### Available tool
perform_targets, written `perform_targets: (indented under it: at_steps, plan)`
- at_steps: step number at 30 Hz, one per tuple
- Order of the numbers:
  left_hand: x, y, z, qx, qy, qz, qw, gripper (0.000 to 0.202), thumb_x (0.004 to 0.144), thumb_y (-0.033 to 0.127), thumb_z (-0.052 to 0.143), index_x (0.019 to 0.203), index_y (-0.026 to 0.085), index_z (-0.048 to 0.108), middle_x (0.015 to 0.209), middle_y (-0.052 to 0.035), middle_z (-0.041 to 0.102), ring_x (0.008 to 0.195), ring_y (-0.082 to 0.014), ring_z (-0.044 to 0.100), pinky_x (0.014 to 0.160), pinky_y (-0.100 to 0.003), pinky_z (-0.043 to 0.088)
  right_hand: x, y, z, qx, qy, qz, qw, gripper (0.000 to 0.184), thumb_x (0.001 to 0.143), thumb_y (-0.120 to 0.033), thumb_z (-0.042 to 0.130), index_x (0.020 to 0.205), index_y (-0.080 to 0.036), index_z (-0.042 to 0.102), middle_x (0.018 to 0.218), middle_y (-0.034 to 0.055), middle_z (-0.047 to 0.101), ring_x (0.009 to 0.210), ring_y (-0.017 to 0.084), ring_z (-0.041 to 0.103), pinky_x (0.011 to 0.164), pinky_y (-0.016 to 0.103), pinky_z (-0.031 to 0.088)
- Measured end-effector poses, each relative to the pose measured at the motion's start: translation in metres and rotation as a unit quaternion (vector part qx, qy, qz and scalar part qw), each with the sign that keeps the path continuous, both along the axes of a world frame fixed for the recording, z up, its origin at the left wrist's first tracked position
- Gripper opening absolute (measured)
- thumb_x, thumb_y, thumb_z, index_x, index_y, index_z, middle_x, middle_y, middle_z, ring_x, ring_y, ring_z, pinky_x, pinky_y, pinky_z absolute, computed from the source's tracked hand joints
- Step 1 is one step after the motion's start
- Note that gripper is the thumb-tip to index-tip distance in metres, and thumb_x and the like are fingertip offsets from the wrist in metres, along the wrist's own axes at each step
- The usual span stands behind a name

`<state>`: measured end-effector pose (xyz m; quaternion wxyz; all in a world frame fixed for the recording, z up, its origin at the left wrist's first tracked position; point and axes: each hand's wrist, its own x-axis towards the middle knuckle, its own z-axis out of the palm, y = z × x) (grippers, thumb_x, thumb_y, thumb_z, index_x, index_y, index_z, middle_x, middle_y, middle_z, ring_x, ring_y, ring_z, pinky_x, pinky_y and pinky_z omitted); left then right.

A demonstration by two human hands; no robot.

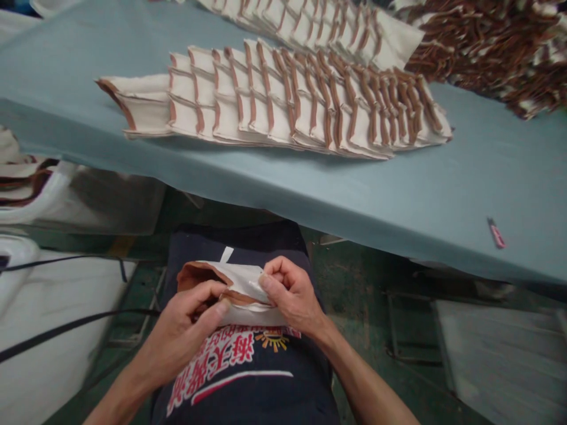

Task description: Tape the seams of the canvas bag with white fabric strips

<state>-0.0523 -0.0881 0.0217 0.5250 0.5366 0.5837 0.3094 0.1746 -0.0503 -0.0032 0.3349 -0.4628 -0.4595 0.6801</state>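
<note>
A folded piece of white and brown material (248, 275), sewn leather or cloth by its look, is held over my lap. Its brown side shows inside an open fold at the left end. My left hand (195, 313) is closed on the near edge, thumb and fingers pinched together. At the right end, my right hand (292, 292) pinches the same piece between thumb and curled fingers. Beneath it lies a dark apron (248, 383) with red and white printing.
Across a blue-covered table (199, 171) lies a long overlapping row of similar white and brown pieces (274, 100), with a second row (310, 23) behind. A brown heap (491, 47) sits far right. A small red and black tool (496, 232) lies near the edge. White bins (88, 195) stand left.
</note>
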Motion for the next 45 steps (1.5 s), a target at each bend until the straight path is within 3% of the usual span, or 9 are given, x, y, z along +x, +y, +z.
perform_targets:
  at_steps: [5, 8, 12, 17, 23, 34, 45]
  plan:
    - [0.008, 0.014, 0.02, 0.027, 0.026, 0.001, 0.999, 0.034, 0.098, 0.048, 0.065, 0.089, 0.024, 0.087, 0.081, -0.005, 0.085, 0.071, -0.024, 0.074, 0.066, -0.026, 0.057, 0.007, 0.011, 0.05, 0.041, -0.054, 0.092, 0.993, 0.03, 0.097, -0.048, 0.078, 0.089, -0.02, 0.067, 0.072, -0.005, 0.06, 0.061, 0.01, 0.045, 0.057, 0.025, 0.034]
    - [0.015, 0.02, 0.026, 0.058, 0.021, 0.002, 0.998, 0.035, 0.099, 0.046, 0.062, 0.083, 0.023, 0.084, 0.072, -0.0034, 0.08, 0.06, -0.021, 0.067, 0.06, -0.026, 0.053, 0.001, 0.016, 0.062, 0.07, -0.092, 0.096, 0.989, 0.023, 0.097, -0.04, 0.073, 0.087, -0.021, 0.068, 0.073, -0.0046, 0.062, 0.063, 0.011, 0.047, 0.06, 0.026, 0.035]
    - [0.021, 0.024, 0.029, 0.093, 0.013, 0.007, 0.996, 0.037, 0.098, 0.04, 0.058, 0.073, 0.022, 0.079, 0.063, -0.0017, 0.073, 0.052, -0.0178, 0.059, 0.053, -0.026, 0.047, -0.005, 0.019, 0.062, 0.089, -0.119, 0.081, 0.986, 0.022, 0.097, -0.04, 0.07, 0.085, -0.021, 0.068, 0.074, -0.0044, 0.064, 0.065, 0.011, 0.049, 0.061, 0.026, 0.036]
    - [0.021, 0.024, 0.029, 0.065, -0.006, 0.037, 0.997, 0.039, 0.098, 0.042, 0.059, 0.072, 0.02, 0.078, 0.064, -0.0023, 0.073, 0.053, -0.0173, 0.059, 0.049, -0.025, 0.043, -0.007, 0.017, 0.061, 0.088, -0.138, 0.082, 0.983, 0.022, 0.097, -0.04, 0.069, 0.085, -0.022, 0.067, 0.071, -0.0048, 0.062, 0.061, 0.011, 0.048, 0.058, 0.026, 0.034]
    - [0.022, 0.022, 0.025, 0.066, -0.019, 0.03, 0.997, 0.043, 0.098, 0.043, 0.059, 0.066, 0.019, 0.076, 0.059, -0.001, 0.067, 0.052, -0.015, 0.054, 0.048, -0.024, 0.04, -0.009, 0.014, 0.061, 0.059, -0.15, 0.06, 0.985, 0.024, 0.094, -0.044, 0.07, 0.085, -0.023, 0.063, 0.068, -0.0052, 0.061, 0.056, 0.01, 0.046, 0.053, 0.025, 0.032]
    - [0.023, 0.023, 0.02, 0.041, -0.047, 0.042, 0.997, 0.038, 0.099, 0.04, 0.062, 0.081, 0.02, 0.088, 0.066, -0.0012, 0.077, 0.057, -0.0155, 0.061, 0.051, -0.023, 0.044, -0.006, 0.017, 0.057, 0.035, -0.12, 0.077, 0.989, 0.025, 0.091, -0.044, 0.069, 0.081, -0.023, 0.059, 0.065, -0.0063, 0.057, 0.056, 0.009, 0.042, 0.051, 0.024, 0.03]
    - [0.027, 0.027, 0.027, 0.066, -0.02, 0.036, 0.997, 0.04, 0.097, 0.04, 0.06, 0.076, 0.018, 0.087, 0.063, -0.0009, 0.074, 0.053, -0.0145, 0.06, 0.048, -0.021, 0.043, -0.002, 0.019, 0.053, 0.014, -0.096, 0.075, 0.992, 0.028, 0.089, -0.045, 0.072, 0.079, -0.023, 0.057, 0.064, -0.0072, 0.054, 0.056, 0.009, 0.039, 0.05, 0.024, 0.028]
